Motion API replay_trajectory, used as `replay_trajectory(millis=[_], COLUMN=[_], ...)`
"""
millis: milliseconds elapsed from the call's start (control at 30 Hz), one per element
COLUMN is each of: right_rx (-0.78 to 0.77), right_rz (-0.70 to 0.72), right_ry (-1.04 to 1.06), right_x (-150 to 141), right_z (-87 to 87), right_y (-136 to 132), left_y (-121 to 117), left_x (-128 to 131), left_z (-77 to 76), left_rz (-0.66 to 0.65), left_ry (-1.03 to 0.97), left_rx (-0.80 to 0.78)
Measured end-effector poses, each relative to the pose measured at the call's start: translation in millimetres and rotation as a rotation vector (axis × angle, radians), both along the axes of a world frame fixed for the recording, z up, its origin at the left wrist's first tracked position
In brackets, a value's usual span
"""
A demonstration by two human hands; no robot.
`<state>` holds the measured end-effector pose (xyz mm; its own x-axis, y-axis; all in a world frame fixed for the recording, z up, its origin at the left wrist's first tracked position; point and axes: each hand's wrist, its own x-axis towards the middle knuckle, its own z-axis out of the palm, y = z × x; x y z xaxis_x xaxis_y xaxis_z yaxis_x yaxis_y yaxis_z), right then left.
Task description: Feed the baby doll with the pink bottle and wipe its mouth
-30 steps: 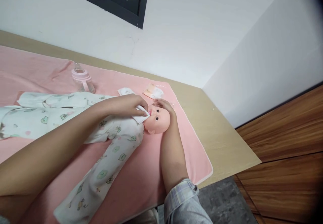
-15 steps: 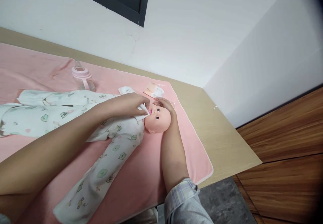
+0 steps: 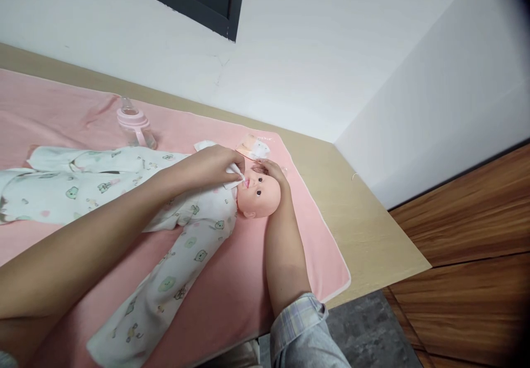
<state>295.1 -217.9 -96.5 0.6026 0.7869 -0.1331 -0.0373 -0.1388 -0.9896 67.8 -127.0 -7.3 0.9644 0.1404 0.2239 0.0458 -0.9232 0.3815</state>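
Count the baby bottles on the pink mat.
1. The bottle stands upright near the mat's far edge, beyond the doll's clothed body, apart from both hands. The arms may hide others.

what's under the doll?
The doll lies on a pink blanket spread over a wooden table. The right hand cups its head. What lies directly beneath the body is covered.
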Motion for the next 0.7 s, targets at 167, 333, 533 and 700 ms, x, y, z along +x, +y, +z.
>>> replay_trajectory(millis=[167, 333, 533, 700], right_rx=[-0.016, -0.071, -0.043, -0.029], right_rz=[-0.042, -0.015, 0.008, 0.005], right_ry=[-0.087, -0.215, -0.223, -0.235], right_x=[-9.5, -11.6, -10.2, -12.5], right_z=[8.1, 13.4, 15.8, 16.6], right_y=[-6.2, -8.9, -11.1, -13.0], left_y=[0.1, -1.7, -3.0, -2.3], left_x=[2.6, 5.8, 9.3, 9.3], left_z=[-3.6, -6.0, -8.4, -8.1], left_rz=[0.025, 0.029, 0.045, 0.036], left_ry=[-0.032, -0.061, -0.089, -0.111], left_rx=[0.001, 0.003, 0.021, 0.02])
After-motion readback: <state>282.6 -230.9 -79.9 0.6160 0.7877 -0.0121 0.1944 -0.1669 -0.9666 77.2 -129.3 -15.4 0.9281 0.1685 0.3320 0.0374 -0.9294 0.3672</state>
